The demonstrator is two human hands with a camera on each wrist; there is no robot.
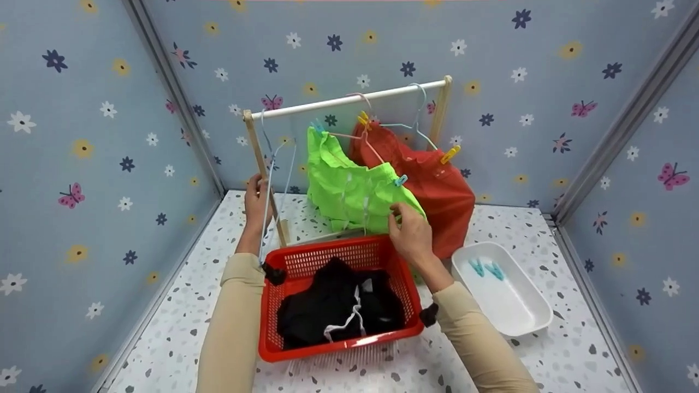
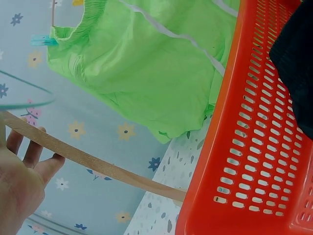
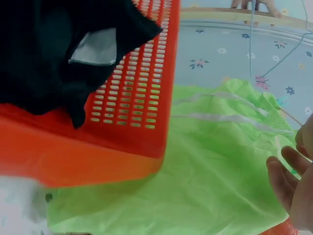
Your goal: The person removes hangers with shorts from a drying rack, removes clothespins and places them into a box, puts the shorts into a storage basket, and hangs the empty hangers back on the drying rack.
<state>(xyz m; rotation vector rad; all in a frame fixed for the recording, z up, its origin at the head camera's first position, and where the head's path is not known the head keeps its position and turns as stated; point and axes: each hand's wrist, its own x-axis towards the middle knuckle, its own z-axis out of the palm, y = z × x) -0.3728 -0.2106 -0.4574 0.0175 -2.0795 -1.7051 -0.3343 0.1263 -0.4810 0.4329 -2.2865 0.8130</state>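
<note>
Reaching forward, the left hand (image 1: 256, 206) holds a post (image 2: 102, 166).

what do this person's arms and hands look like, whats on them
The person wears plain beige sleeves ending short of the hands. The left hand and right hand are ungloved. A small black object shows by each cuff, too unclear to identify.

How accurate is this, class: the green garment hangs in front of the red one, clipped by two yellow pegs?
Wrong peg colour: in the head view, two blue pegs clip the green garment, which hangs in front of the red garment.
</note>
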